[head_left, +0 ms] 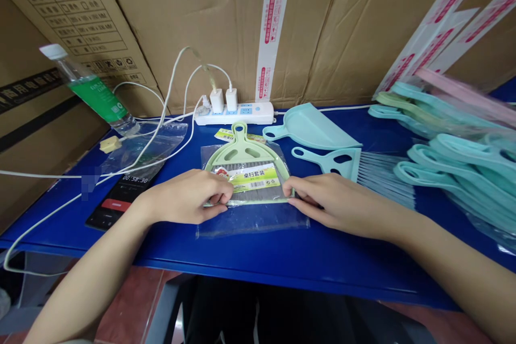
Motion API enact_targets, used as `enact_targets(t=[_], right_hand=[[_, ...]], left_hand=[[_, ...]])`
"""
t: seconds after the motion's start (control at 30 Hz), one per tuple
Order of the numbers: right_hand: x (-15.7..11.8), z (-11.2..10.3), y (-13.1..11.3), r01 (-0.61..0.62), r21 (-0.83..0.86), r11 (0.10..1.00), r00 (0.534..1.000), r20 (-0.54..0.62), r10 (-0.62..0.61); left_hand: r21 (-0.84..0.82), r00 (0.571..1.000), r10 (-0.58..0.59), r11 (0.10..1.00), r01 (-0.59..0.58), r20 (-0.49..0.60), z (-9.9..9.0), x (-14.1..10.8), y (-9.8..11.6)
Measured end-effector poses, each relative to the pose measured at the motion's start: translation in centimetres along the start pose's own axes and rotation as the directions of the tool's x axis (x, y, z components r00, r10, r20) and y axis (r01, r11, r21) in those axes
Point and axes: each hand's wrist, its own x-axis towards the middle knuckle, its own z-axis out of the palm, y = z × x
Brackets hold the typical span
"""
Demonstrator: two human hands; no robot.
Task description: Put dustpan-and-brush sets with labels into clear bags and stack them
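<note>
A green dustpan and brush set lies flat in a clear plastic bag, its handles pointing away from me. A yellow-green label with Chinese print and a barcode rests across the grey bristles. My left hand is closed with its fingertips at the near left corner of the set. At the near right corner, my right hand pinches the edge of the bagged set between thumb and fingers. Just beyond my right hand are a loose blue dustpan and a blue brush with pale bristles.
Bagged blue, green and pink sets are piled at the right. A white power strip with chargers stands at the back before cardboard boxes. White cables cross the left side, near a water bottle and a phone.
</note>
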Motion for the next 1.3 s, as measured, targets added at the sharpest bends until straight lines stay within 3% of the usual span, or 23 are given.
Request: enact_targets(t=[1.3], right_hand=[[0.01, -0.11, -0.10, -0.006, 0.013, 1.000, 1.000, 0.018, 0.006]], left_hand=[[0.002, 0.999, -0.026, 1.000, 0.026, 0.022, 0.06, -0.06, -0.01]])
